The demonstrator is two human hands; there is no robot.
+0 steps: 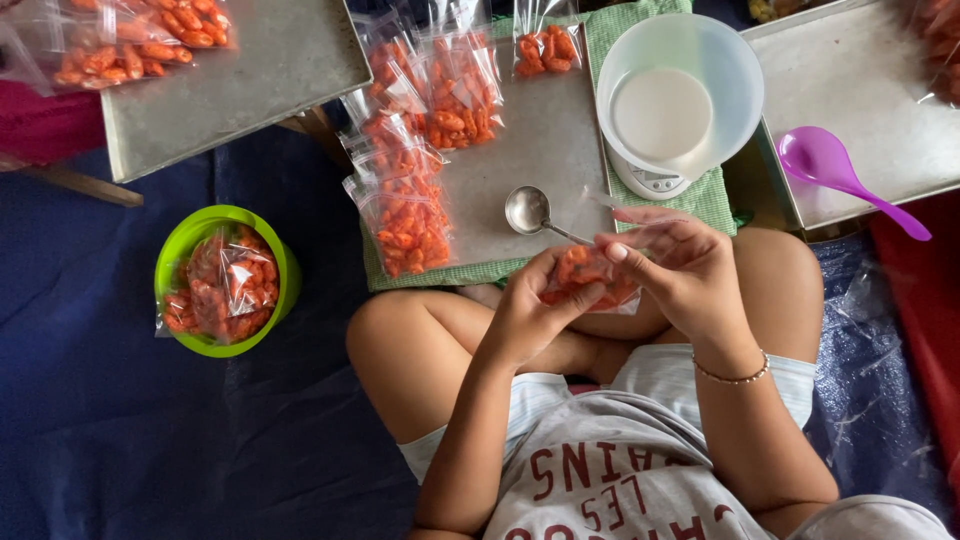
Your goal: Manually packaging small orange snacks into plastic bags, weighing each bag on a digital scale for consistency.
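Head view: snack bag [588, 275] between hands [610, 290].

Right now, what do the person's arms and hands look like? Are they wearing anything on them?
Both arms are bare, with no sleeves reaching past the shoulders. The left hand wears nothing: no ring, glove or band shows. The right hand has a thin beaded bracelet around its wrist. The fingernails are short and plain. No watch or markings are visible.
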